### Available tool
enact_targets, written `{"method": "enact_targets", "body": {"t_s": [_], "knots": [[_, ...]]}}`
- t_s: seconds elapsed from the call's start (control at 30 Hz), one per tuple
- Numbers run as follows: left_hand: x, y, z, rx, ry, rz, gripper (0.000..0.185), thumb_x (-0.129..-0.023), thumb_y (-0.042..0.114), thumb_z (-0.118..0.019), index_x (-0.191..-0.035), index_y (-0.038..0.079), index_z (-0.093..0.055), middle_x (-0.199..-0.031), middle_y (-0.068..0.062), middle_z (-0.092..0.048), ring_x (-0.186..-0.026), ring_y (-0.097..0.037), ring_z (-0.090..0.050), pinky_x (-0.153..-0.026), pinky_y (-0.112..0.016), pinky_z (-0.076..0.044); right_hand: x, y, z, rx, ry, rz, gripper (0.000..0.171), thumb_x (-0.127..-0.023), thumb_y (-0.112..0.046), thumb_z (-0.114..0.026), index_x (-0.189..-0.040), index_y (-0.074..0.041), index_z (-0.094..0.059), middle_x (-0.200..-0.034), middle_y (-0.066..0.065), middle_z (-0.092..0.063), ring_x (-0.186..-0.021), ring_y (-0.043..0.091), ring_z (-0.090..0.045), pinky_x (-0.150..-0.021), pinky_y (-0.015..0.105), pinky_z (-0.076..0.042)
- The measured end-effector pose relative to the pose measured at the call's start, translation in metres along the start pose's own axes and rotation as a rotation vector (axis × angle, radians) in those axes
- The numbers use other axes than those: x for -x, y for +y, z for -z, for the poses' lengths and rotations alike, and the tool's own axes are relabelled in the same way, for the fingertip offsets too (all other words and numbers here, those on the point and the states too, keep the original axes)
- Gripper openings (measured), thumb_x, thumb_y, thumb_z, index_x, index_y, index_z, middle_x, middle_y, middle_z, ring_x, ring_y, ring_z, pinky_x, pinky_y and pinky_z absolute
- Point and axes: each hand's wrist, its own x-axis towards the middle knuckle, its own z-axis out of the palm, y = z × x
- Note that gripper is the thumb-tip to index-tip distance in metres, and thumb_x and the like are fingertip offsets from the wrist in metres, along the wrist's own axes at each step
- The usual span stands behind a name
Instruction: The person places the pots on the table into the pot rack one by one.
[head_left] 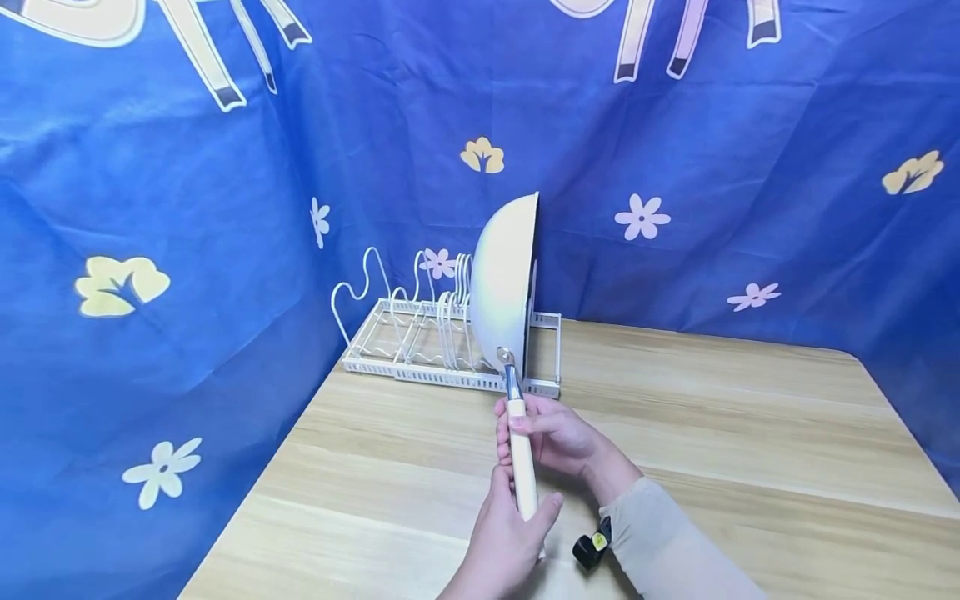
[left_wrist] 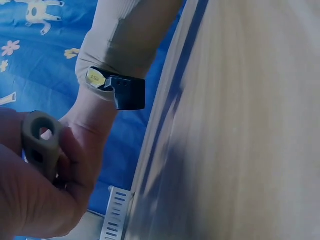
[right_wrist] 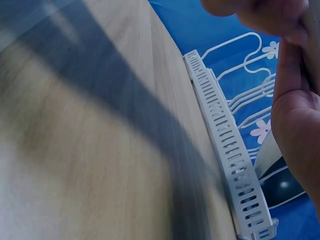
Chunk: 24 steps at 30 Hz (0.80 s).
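Note:
A white wok point(head_left: 501, 279) stands on its edge in the right part of a white wire pan rack point(head_left: 442, 377), its open side facing right. Its cream handle point(head_left: 524, 475) points toward me. Near the handle's end, my left hand point(head_left: 504, 533) grips it, thumb along the right side. Farther up, close to the metal joint, my right hand point(head_left: 558, 437) holds the handle with the thumb on top. In the left wrist view the hole in the handle's end point(left_wrist: 36, 156) shows between the hands. The right wrist view catches the wok's dark inside point(right_wrist: 285, 186) behind the rack's rail.
Several wire dividers point(head_left: 448, 329) rise from the rack left of the wok. The rack stands at the back left of a wooden table point(head_left: 712, 433). A blue patterned cloth point(head_left: 675, 150) hangs behind and to the left. A small black camera point(head_left: 588, 550) sits on the right wrist.

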Motion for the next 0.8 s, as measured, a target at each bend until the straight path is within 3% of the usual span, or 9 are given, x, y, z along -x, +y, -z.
{"method": "enact_targets", "body": {"t_s": [0.1, 0.23, 0.37, 0.5, 0.63, 0.8], "knots": [[-0.004, 0.000, 0.005, -0.036, -0.047, -0.016, 0.067, -0.094, 0.028, -0.081, -0.142, -0.002, -0.045, -0.100, -0.006, -0.059, -0.089, -0.018, -0.058, -0.075, -0.025, -0.048, -0.001, 0.001, 0.004, 0.005, 0.001, -0.015, 0.023, -0.110, -0.001, -0.044, -0.132, -0.006, -0.049, -0.105, -0.001, -0.079, -0.095, 0.015, -0.080, -0.090, 0.035, -0.068], [-0.009, -0.001, 0.014, -0.054, -0.133, -0.020, 0.055, -0.092, 0.017, -0.075, -0.136, -0.004, -0.048, -0.101, -0.008, -0.064, -0.084, -0.017, -0.061, -0.068, -0.025, -0.053, 0.000, 0.001, 0.007, 0.051, 0.048, -0.047, 0.026, -0.108, -0.003, -0.051, -0.134, -0.007, -0.049, -0.105, 0.000, -0.078, -0.095, 0.015, -0.079, -0.090, 0.035, -0.068], [-0.015, -0.007, 0.023, -0.007, -0.231, -0.014, 0.049, -0.091, 0.007, -0.071, -0.133, -0.006, -0.050, -0.106, -0.010, -0.065, -0.085, -0.017, -0.062, -0.064, -0.024, -0.057, 0.002, 0.001, 0.002, 0.158, 0.190, -0.083, 0.036, -0.104, 0.000, -0.058, -0.138, -0.003, -0.049, -0.101, 0.001, -0.079, -0.091, 0.015, -0.078, -0.089, 0.033, -0.067], [-0.018, -0.013, 0.030, 0.032, -0.293, -0.002, 0.053, -0.092, 0.004, -0.073, -0.138, -0.010, -0.049, -0.109, -0.011, -0.064, -0.091, -0.018, -0.062, -0.069, -0.021, -0.057, 0.003, 0.003, -0.009, 0.293, 0.346, -0.099, 0.047, -0.101, 0.001, -0.064, -0.145, 0.008, -0.047, -0.096, 0.000, -0.079, -0.088, 0.013, -0.077, -0.088, 0.030, -0.066], [-0.023, -0.015, 0.037, 0.011, -0.316, 0.015, 0.055, -0.094, 0.005, -0.076, -0.140, -0.011, -0.051, -0.106, -0.011, -0.067, -0.093, -0.019, -0.065, -0.072, -0.021, -0.059, 0.003, 0.004, -0.020, 0.441, 0.476, -0.101, 0.047, -0.102, -0.003, -0.069, -0.140, 0.014, -0.048, -0.100, 0.004, -0.078, -0.087, 0.016, -0.077, -0.087, 0.034, -0.068], [-0.027, -0.014, 0.039, -0.062, -0.322, 0.018, 0.058, -0.094, 0.007, -0.080, -0.142, -0.013, -0.054, -0.105, -0.010, -0.070, -0.095, -0.018, -0.068, -0.077, -0.023, -0.061, 0.004, 0.007, -0.026, 0.573, 0.607, -0.120, 0.049, -0.101, -0.007, -0.073, -0.141, 0.011, -0.051, -0.108, 0.021, -0.074, -0.082, 0.019, -0.079, -0.083, 0.041, -0.069]]}}
